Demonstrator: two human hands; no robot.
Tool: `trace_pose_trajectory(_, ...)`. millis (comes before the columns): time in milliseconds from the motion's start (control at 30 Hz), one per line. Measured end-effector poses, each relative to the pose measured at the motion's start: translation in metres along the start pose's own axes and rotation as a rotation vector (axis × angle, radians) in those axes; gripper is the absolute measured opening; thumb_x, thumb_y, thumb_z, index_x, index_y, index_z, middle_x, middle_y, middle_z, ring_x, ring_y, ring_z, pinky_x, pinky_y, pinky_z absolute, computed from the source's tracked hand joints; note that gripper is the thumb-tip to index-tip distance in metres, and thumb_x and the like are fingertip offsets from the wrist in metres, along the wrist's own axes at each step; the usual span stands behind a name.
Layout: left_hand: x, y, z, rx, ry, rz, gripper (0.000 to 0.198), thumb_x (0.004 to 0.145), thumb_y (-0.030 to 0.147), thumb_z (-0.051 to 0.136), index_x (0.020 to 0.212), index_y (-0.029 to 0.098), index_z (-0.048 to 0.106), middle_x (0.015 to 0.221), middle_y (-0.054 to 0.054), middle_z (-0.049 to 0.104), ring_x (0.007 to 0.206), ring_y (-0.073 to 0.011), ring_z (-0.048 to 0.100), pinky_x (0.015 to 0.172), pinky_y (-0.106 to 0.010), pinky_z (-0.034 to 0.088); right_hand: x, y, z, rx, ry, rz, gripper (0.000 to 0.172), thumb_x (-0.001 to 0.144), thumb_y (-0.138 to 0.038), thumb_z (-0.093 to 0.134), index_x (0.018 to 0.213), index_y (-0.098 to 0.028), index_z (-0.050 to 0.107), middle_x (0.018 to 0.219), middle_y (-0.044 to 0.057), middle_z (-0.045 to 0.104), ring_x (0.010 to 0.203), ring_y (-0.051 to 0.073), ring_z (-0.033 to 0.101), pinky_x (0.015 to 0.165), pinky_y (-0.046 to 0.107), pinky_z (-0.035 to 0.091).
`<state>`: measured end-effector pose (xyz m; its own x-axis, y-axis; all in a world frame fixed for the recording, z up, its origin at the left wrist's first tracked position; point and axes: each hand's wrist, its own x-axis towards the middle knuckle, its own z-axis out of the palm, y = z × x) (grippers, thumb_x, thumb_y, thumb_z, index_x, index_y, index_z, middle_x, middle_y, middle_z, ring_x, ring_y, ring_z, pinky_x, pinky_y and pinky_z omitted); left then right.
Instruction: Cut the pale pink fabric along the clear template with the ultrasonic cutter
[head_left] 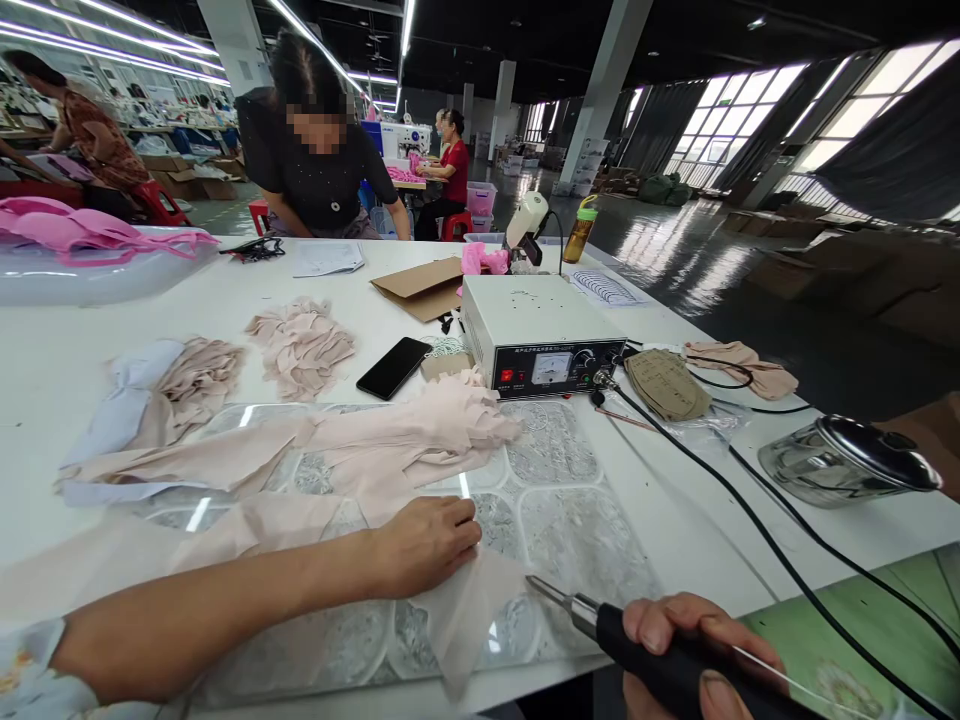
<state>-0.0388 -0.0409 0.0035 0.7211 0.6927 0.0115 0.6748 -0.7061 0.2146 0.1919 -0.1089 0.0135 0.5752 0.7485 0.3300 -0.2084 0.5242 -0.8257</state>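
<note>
My left hand rests on the patterned clear mat, its fingers curled together over a thin beige fabric piece. One pointed corner of that fabric hangs toward the mat's near edge. At the lower right, my right hand is wrapped around the black handle of an ultrasonic cutter. Its metal tip points left, right by the fabric's right corner; whether it touches cannot be made out. A fanned stack of beige fabric pieces lies just beyond my left hand.
A control box with a dial and black cables stands behind the mat. Nearby are a phone, fabric piles, brown templates and a lidded clear container. A person is across the table.
</note>
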Motion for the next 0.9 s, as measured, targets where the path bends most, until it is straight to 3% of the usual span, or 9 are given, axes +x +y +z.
trace_pose_trajectory(200, 0.022, 0.000, 0.002, 0.039, 0.001, -0.187, 0.022, 0.096, 0.020, 0.050, 0.075, 0.016, 0.056, 0.064, -0.002, 0.059, 0.053, -0.0169, 0.055, 0.051, -0.025, 0.042, -0.002, -0.006, -0.014, -0.017, 0.153, 0.005, 0.008, 0.078, -0.026, 0.055, 0.085, -0.022, 0.055, 0.081, 0.000, 0.049, 0.059, 0.013, 0.048, 0.052, 0.031, 0.045)
trace_pose_trajectory(267, 0.022, 0.000, -0.005, 0.034, -0.009, -0.138, 0.020, 0.097, 0.022, 0.051, 0.079, 0.016, 0.059, 0.072, -0.004, 0.062, 0.060, -0.0181, 0.059, 0.055, -0.026, 0.044, -0.002, -0.008, -0.019, 0.010, 0.129, 0.002, 0.008, 0.077, -0.026, 0.055, 0.084, -0.022, 0.055, 0.080, 0.000, 0.049, 0.058, 0.013, 0.048, 0.051, 0.031, 0.045)
trace_pose_trajectory(333, 0.019, -0.002, -0.014, 0.023, -0.032, -0.028, 0.009, 0.095, 0.024, 0.058, 0.095, 0.018, 0.064, 0.095, -0.006, 0.065, 0.076, -0.0195, 0.064, 0.066, -0.028, 0.049, -0.004, -0.010, -0.023, 0.036, 0.123, 0.015, 0.009, 0.075, -0.027, 0.057, 0.082, -0.021, 0.056, 0.077, -0.001, 0.050, 0.056, 0.012, 0.049, 0.050, 0.031, 0.045)
trace_pose_trajectory(400, 0.015, -0.006, -0.019, 0.028, -0.049, 0.152, 0.021, 0.093, 0.027, 0.063, 0.113, 0.023, 0.062, 0.113, -0.007, 0.062, 0.086, -0.0198, 0.064, 0.077, -0.029, 0.050, -0.007, -0.011, -0.027, 0.060, 0.146, 0.036, 0.009, 0.073, -0.025, 0.059, 0.080, -0.020, 0.057, 0.074, -0.001, 0.050, 0.053, 0.012, 0.049, 0.049, 0.031, 0.045)
trace_pose_trajectory(500, 0.015, -0.011, -0.014, 0.055, -0.033, 0.391, 0.026, 0.098, 0.031, 0.058, 0.123, 0.025, 0.058, 0.114, -0.007, 0.059, 0.085, -0.0184, 0.062, 0.081, -0.030, 0.050, -0.012, -0.012, -0.031, 0.078, 0.171, 0.060, 0.008, 0.073, -0.025, 0.059, 0.079, -0.021, 0.058, 0.073, -0.001, 0.051, 0.052, 0.012, 0.050, 0.049, 0.032, 0.046)
trace_pose_trajectory(633, 0.025, -0.009, 0.001, 0.069, 0.018, 0.358, 0.024, 0.103, 0.031, 0.046, 0.120, 0.020, 0.058, 0.105, -0.010, 0.058, 0.079, -0.0197, 0.062, 0.073, -0.031, 0.051, -0.013, -0.010, -0.033, 0.074, 0.175, -0.010, 0.012, 0.074, -0.028, 0.056, 0.083, -0.021, 0.059, 0.075, 0.000, 0.052, 0.052, 0.012, 0.050, 0.048, 0.031, 0.045)
trace_pose_trajectory(733, 0.037, -0.002, 0.002, 0.039, 0.044, 0.321, 0.024, 0.104, 0.027, 0.041, 0.113, 0.016, 0.060, 0.102, -0.012, 0.057, 0.079, -0.0209, 0.062, 0.073, -0.033, 0.052, -0.009, -0.008, -0.035, 0.062, 0.189, -0.063, 0.013, 0.073, -0.027, 0.055, 0.083, -0.020, 0.059, 0.074, -0.001, 0.052, 0.050, 0.011, 0.049, 0.046, 0.029, 0.043)
trace_pose_trajectory(900, 0.058, 0.005, -0.008, -0.097, -0.039, 0.403, 0.016, 0.096, 0.018, 0.056, 0.109, 0.023, 0.064, 0.112, -0.006, 0.058, 0.090, -0.0179, 0.063, 0.085, -0.028, 0.050, -0.010, -0.008, -0.039, 0.035, 0.220, -0.108, 0.013, 0.073, -0.025, 0.054, 0.084, -0.020, 0.059, 0.073, -0.001, 0.054, 0.050, 0.012, 0.050, 0.046, 0.028, 0.041)
